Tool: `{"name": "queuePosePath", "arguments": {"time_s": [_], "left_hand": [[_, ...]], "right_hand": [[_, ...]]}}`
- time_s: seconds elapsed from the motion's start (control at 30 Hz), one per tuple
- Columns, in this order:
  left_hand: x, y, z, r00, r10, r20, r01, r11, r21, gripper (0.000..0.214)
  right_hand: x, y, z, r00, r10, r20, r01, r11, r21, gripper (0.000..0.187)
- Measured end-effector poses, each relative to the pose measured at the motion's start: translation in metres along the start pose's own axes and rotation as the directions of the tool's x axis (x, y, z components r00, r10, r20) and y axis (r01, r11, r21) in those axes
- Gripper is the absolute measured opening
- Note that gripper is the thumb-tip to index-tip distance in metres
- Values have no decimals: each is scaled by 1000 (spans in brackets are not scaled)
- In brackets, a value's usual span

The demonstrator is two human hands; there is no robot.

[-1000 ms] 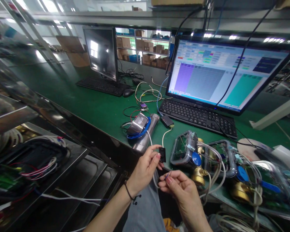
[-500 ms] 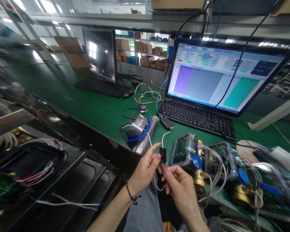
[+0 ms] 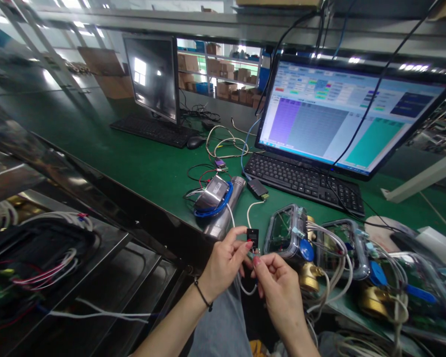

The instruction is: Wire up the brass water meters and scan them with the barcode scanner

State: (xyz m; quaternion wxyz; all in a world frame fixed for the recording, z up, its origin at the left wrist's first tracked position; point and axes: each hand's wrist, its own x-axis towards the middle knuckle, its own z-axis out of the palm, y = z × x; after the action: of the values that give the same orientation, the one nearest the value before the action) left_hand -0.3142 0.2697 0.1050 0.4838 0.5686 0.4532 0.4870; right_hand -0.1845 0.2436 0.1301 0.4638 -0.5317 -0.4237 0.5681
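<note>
Pinching a small black module (image 3: 252, 236) between thumb and forefinger, the left hand (image 3: 223, 263) holds it upright just over the near edge of the green bench (image 3: 152, 168). The module is a flat, dark, roughly square piece with a paler mark on its face. A thin white cable (image 3: 248, 212) rises from its top and curves away to a black adapter (image 3: 257, 188) lying farther back. The module sits at the tips of the left fingers, above and slightly right of the palm, and the other fingers curl loosely beneath. The right hand (image 3: 278, 287) comes in from the near right, its thumb and forefinger closed tightly on the end of a wire (image 3: 246, 289). Those fingertips are right under the module's lower edge, touching or nearly so; which one cannot be told. The wire's slack hangs in a pale loop below both hands. A dark bracelet (image 3: 202, 295) circles the left wrist. Just right of the module stands a clear-cased meter (image 3: 288, 233) with a blue cap and brass fitting, and more such units lie farther right. Left of it and a little farther off lies a steel tube (image 3: 225, 208) wrapped in blue cord. Beyond are a keyboard (image 3: 305, 181) and a lit monitor (image 3: 342, 114).
</note>
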Motion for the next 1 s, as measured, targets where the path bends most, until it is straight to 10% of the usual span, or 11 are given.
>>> {"name": "queuePosePath", "arguments": {"time_s": [0.7, 1.0], "left_hand": [[-3, -2, -7, 999, 41, -1, -40, 992, 118, 28], [-3, 7, -7, 1000, 13, -15, -11, 994, 108, 26]], "right_hand": [[4, 9, 7, 998, -7, -63, -1, 992, -124, 38], [-3, 5, 4, 943, -331, 17, 280, 766, -578, 25]]}}
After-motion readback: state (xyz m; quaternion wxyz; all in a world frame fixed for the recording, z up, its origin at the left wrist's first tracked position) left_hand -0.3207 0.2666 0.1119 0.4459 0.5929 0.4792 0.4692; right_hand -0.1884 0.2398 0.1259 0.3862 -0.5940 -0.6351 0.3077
